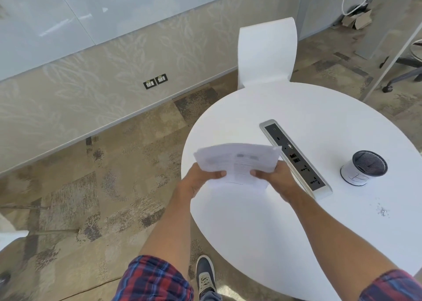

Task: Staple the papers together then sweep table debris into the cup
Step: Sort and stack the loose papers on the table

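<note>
Both hands grip the papers (237, 161) above the left edge of the round white worktop (319, 108): the left hand (201, 179) and right hand (274, 177) each have fingers closed on the lower edge (the sheets are blurred). The cup (363, 168) stands upright toward the right edge, with debris (382, 212) scattered nearer the near-right edge.
</note>
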A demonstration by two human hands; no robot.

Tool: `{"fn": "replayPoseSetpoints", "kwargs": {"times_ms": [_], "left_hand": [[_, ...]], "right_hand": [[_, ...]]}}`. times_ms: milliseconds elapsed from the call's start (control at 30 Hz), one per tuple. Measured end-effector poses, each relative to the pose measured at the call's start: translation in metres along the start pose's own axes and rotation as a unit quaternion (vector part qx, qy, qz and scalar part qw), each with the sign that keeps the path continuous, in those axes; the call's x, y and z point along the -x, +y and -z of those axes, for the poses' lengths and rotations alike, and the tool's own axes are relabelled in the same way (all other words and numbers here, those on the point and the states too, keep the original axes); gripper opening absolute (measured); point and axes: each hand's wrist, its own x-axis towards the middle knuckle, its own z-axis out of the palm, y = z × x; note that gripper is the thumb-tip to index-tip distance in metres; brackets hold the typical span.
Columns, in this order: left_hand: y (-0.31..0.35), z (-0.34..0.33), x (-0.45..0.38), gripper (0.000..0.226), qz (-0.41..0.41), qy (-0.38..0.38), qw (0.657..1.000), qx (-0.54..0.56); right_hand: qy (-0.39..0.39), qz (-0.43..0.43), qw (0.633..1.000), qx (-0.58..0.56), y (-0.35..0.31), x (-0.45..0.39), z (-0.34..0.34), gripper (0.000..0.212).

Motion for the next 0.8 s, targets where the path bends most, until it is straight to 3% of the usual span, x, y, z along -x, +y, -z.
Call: {"fn": "replayPoseSetpoints", "kwargs": {"times_ms": [167,433,800], "left_hand": [[-0.002,-0.007,-0.003,0.068,-0.005,-0.001,1.000,-0.025],[0.009,-0.005,-0.009,0.058,-0.024,-0.024,0.999,-0.026],[0.007,-0.019,-0.016,0.062,-0.015,-0.014,1.000,-0.015]], "right_hand": [[0.034,-0.027,0.998,0.039,0.011,-0.002,0.003,0.018],[-0.002,0.009,1.000,-0.020,-0.005,-0.004,0.004,0.039],[0.007,0.001,0.999,-0.041,0.006,-0.012,0.005,0.034]]}}
